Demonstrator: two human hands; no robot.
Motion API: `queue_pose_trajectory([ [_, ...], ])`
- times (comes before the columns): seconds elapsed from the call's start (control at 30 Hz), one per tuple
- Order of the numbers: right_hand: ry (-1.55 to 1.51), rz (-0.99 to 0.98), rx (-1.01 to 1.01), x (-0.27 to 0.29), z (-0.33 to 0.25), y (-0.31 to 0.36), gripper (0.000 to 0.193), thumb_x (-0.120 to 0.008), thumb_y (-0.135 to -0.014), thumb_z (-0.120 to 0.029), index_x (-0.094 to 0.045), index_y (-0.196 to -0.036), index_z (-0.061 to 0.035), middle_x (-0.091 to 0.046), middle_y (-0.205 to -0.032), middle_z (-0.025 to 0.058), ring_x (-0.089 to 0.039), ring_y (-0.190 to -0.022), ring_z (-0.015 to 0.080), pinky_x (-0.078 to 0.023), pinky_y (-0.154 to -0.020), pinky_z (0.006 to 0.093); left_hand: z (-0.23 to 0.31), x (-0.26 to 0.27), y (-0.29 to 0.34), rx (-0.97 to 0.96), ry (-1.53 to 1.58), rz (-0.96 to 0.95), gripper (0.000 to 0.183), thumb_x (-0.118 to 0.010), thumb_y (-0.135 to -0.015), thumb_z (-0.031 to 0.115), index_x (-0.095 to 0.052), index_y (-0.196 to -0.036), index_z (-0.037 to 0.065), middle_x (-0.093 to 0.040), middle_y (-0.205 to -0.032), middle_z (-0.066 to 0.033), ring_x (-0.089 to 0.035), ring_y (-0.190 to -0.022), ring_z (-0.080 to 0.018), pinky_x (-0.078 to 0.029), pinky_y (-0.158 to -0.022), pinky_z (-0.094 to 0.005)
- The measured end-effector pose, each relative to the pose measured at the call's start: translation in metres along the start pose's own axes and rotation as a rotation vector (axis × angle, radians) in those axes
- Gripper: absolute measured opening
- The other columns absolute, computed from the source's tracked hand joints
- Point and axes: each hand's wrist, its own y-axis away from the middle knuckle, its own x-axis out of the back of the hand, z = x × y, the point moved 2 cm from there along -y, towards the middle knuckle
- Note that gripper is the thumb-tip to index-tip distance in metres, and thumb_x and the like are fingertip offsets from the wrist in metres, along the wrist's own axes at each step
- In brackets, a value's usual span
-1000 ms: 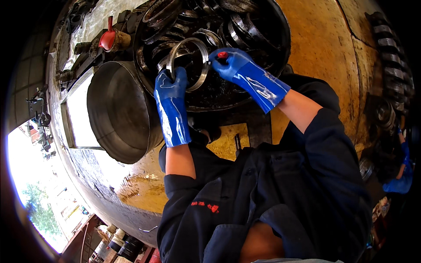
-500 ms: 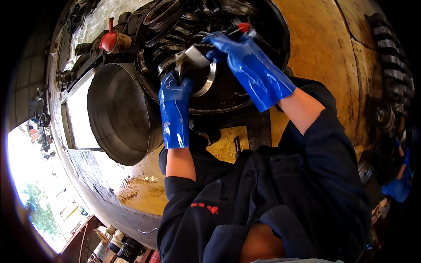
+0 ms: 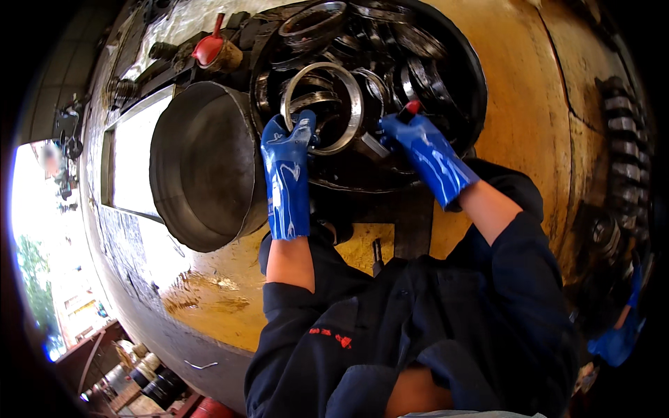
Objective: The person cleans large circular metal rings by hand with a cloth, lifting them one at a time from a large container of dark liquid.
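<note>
The red-ended tool (image 3: pixel 375 144) had dropped from the ring's (image 3: pixel 357 104) 12 o'clock to 4 o'clock; left hand (image 3: pixel 287 143) pinched the ring, right hand (image 3: pixel 424 144) clasped the tool.

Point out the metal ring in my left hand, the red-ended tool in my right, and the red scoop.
Metal ring (image 3: pixel 356 110): head view, right side of its band.
Red-ended tool (image 3: pixel 413 106): head view, its red end.
Red scoop (image 3: pixel 207 51): head view, its bowl.

I'm in a workshop here! Greasy metal rings (image 3: pixel 421 42) crowd this blackened tub (image 3: pixel 479 83), grimy yellow floor (image 3: pixel 519 104) alongside.
</note>
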Motion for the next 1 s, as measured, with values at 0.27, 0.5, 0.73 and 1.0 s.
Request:
queue_pose_trajectory([
  [0.27,0.365,0.146,0.802,-0.02,0.066,0.027,0.013,-0.074,-0.085,-0.02,-0.076,-0.095,-0.0124,-0.076,-0.096,0.0114,-0.073,-0.089,0.0309,-0.059,-0.079,0.0378,0.005,-0.002,0.009,0.026,0.207,-0.045,0.021,-0.079,-0.09,0.025,-0.069,-0.096,0.007,-0.064,-0.066,-0.0014,-0.055,-0.05,-0.0103,-0.039,-0.043,-0.025],
  [0.5,0.348,0.149,0.792,-0.046,0.09,-0.014,0.011,-0.071,-0.088,-0.017,-0.075,-0.093,-0.0085,-0.074,-0.093,0.0151,-0.071,-0.086,0.032,-0.056,-0.076,0.0375,-0.023,0.012,0.012,-0.191,0.491,-0.173,0.026,-0.076,-0.088,0.019,-0.073,-0.107,0.001,-0.071,-0.08,-0.0045,-0.064,-0.068,-0.0124,-0.051,-0.061,-0.0309],
  [0.73,0.255,0.073,0.616,-0.047,0.111,-0.033,0.025,-0.064,-0.096,-0.022,-0.073,-0.108,-0.0018,-0.076,-0.102,0.0154,-0.073,-0.098,0.0267,-0.055,-0.087,0.0378,-0.068,-0.019,0.025,-0.296,0.312,-0.224,0.031,-0.074,-0.089,0.021,-0.072,-0.108,-0.003,-0.068,-0.079,-0.0082,-0.062,-0.071,-0.0152,-0.051,-0.066,-0.0362],
  [1.0,0.511,0.277,0.613,-0.044,0.08,0.005,0.027,-0.065,-0.091,-0.029,-0.074,-0.095,-0.0041,-0.073,-0.093,0.0228,-0.07,-0.094,0.043,-0.055,-0.081,0.0488,-0.064,-0.011,0.047,-0.121,0.365,-0.17,0.028,-0.076,-0.089,0.021,-0.07,-0.105,-0.001,-0.066,-0.077,-0.0063,-0.058,-0.068,-0.0147,-0.048,-0.065,-0.0342],
])
